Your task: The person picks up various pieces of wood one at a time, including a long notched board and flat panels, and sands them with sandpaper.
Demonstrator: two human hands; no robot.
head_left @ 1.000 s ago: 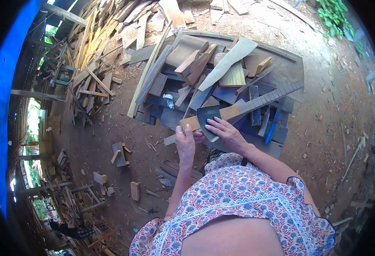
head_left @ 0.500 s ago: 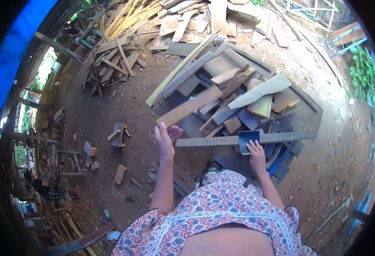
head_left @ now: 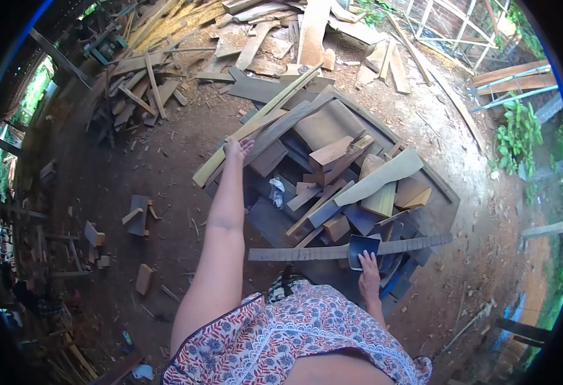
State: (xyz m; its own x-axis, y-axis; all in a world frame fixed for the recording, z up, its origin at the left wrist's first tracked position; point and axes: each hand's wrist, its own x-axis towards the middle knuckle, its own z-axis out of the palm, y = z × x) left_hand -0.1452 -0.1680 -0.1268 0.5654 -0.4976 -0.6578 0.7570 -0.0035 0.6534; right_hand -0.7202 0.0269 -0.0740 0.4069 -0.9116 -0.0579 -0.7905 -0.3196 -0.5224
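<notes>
My left hand (head_left: 238, 149) reaches to the far left of the low worktable, its fingers stretched out beside the ends of long boards. Among them are a yellowish board (head_left: 256, 125) and a grey weathered board (head_left: 292, 117). With my right hand (head_left: 369, 273) I grip the lower edge of a dark square sheet (head_left: 363, 245), which looks like sandpaper; my thumb is hidden. That sheet lies over a long, narrow wooden strip (head_left: 301, 254) with evenly spaced crosswise lines. A pale, shaped board (head_left: 384, 178) rests on the offcuts behind it.
Wood blocks (head_left: 330, 154) and a crumpled whitish piece (head_left: 277, 191) lie on the worktable (head_left: 445, 212). Loose blocks (head_left: 145, 279) stand on the dirt floor at left. Scrap wood piles (head_left: 137, 96) rise behind, with a leafy plant (head_left: 519, 138) at right.
My left hand has moved away from me to the table's far left. The brown board that lay near it no longer crosses the pile's middle. My right hand stays at the dark sheet.
</notes>
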